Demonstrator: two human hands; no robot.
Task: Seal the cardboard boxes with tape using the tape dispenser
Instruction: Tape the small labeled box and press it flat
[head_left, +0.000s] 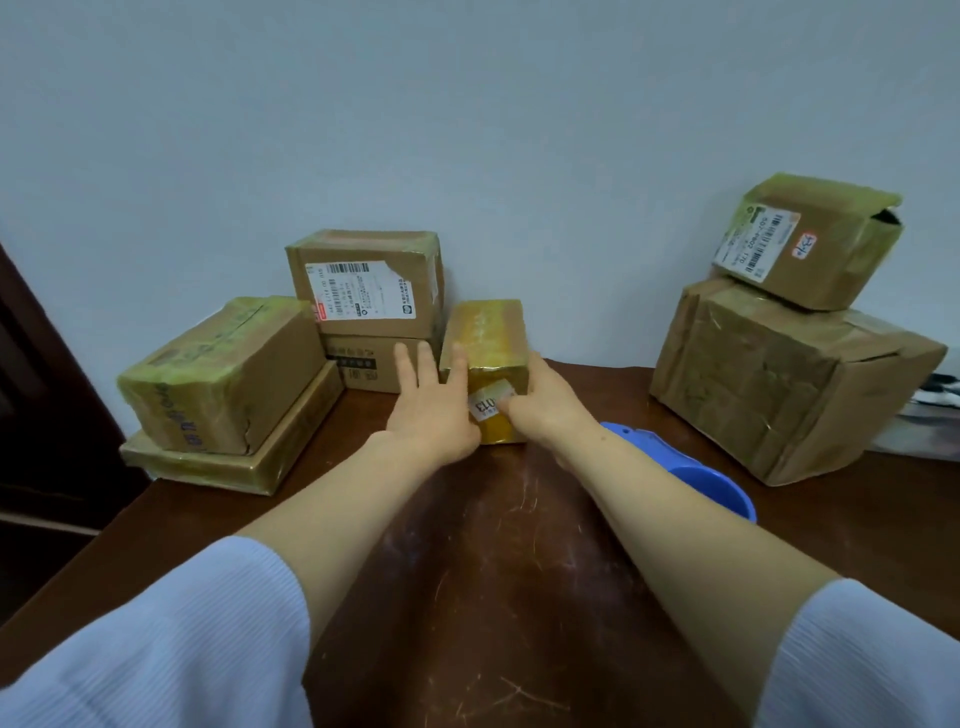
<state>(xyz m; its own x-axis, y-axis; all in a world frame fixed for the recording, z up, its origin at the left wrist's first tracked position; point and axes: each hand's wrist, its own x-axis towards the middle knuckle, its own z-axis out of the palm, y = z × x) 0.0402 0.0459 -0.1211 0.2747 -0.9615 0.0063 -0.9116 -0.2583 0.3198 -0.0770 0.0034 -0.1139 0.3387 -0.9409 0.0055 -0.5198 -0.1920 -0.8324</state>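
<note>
L hand (434, 415): flat vs. L side of small box (485, 332); fingers (415, 364) straight, splayed, pointing approx. 12 o'clock; thumb not discernible.
R hand (550, 410): grips box at near R corner; thumb (511, 408) across front face, pointing 9 o'clock; remaining fingers along R side, tips toward 12 o'clock.
L forearm (332, 499): bare; enters from 7 o'clock, runs toward 1 o'clock.
R forearm (670, 499): bare; enters from 5 o'clock, runs toward 11 o'clock.
L sleeve (171, 639), R sleeve (872, 660): pale, ribbed, pushed up toward elbows.
Wrists approx. straight; hands near each other, box between.
</note>
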